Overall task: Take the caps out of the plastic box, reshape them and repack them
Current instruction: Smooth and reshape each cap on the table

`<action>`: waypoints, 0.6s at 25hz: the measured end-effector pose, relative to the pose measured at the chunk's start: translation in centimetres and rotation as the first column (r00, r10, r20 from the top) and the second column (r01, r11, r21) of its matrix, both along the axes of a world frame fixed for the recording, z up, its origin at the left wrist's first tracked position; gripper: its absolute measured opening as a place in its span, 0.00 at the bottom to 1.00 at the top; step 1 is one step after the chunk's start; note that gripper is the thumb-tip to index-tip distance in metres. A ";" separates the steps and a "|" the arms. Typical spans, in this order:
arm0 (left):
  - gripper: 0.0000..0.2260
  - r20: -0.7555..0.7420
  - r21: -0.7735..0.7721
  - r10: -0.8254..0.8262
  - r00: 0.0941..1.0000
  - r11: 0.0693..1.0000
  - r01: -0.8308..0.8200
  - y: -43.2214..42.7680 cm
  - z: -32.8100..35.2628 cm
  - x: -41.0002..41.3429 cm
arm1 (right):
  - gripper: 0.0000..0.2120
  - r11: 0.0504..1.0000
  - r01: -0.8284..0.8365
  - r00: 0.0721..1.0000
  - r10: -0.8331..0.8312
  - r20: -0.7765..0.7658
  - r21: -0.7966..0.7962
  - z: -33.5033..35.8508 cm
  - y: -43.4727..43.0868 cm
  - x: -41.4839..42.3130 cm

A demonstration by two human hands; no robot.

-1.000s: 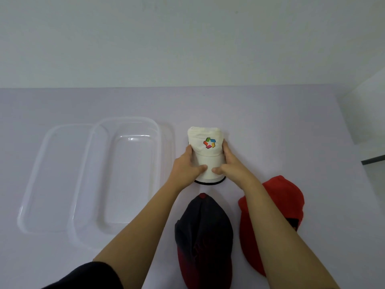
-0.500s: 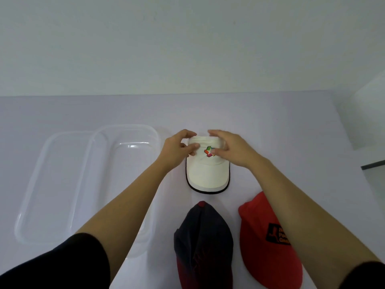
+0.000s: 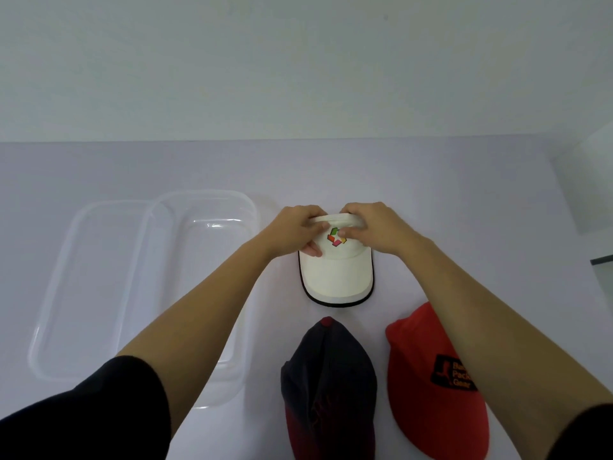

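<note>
Pale table (image 3: 431, 194) fills the lower frame. Left of centre: clear plastic box (image 3: 205, 194), with its lid (image 3: 66, 287) alongside at far left. Red cap (image 3: 428, 410) lower right; dark navy-and-maroon cap (image 3: 328, 386) just beside it, lower centre. White cap (image 3: 336, 277) at centre, on the table, brim toward the camera. Left hand (image 3: 295, 230) and right hand (image 3: 374, 227) both grasp its crown, fingers curled over the far edge, thumbs by the coloured logo.

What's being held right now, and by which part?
The white cap, by its crown: the left hand and right hand grip it either side of the logo.
</note>
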State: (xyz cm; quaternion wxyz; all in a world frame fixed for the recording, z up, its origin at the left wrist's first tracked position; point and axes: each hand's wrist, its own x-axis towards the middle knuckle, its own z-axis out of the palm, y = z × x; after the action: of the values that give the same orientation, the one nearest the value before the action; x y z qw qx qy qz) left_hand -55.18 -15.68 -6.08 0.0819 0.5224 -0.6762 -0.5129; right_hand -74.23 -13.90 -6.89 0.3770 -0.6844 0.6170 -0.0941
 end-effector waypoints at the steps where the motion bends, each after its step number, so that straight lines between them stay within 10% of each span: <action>1: 0.07 -0.003 -0.008 0.004 1.000 1.000 -0.004 0.1 -0.1 -0.1 | 0.11 1.000 -0.009 0.998 0.009 -0.061 0.002 0.0 -0.2 -0.1; 11: 0.26 0.095 -0.231 0.095 0.991 0.970 -0.071 0.6 0.9 0.8 | 0.27 0.995 0.047 0.999 -0.045 0.028 -0.091 1.0 1.5 -2.5; 15: 0.18 -0.030 -0.322 0.320 0.947 0.894 -0.313 3.6 4.0 0.3 | 0.12 0.889 0.275 0.951 -0.194 0.242 -0.366 6.3 6.8 -6.6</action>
State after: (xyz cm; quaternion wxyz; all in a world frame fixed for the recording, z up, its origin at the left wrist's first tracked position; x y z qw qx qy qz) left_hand -54.86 -12.11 -2.12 0.2404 0.6110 -0.6577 -0.3692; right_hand -80.85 -7.05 -0.61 0.2766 -0.6534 0.6229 -0.3294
